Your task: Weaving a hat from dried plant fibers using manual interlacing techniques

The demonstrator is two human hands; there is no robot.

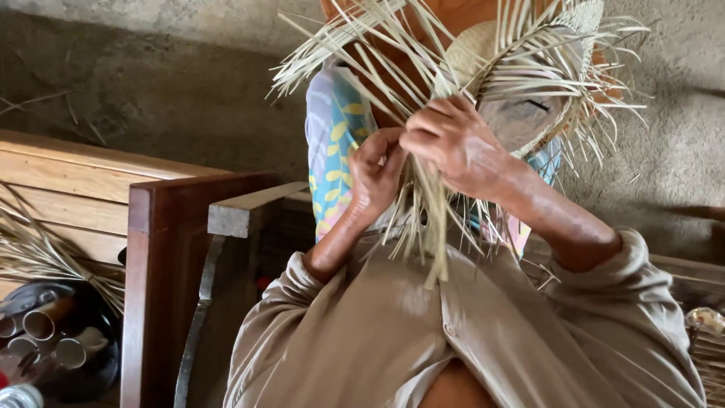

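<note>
Straw work in hand: half-woven hat [521,83] held up at frame centre-top, crown toward 2 o'clock, loose unwoven strips [355,45] fanning out from 9 round to 3. One bundle of strips [432,219] hangs straight down toward 6, over the beige shirt [423,332]. Long axis of that bundle approx vertical, 12–6; the hat sits tilted, brim edge facing the camera.

Left hand [375,172]: fingers curled shut, pinching strips at the brim edge. Right hand [457,147]: closed over strips just beside the left, at its 2 o'clock; thumb side hidden, so exact no. of strips gripped can't be told.

Judgement: weaving step at the brim, mid-way; crown looks done, brim fringe open. Next move prob. calls for a tight pinch by one hand while the other folds a single strip across its neighbours w/o snapping it.

Wooden chair back [151,249] at 8 o'clock, well apart.
</note>
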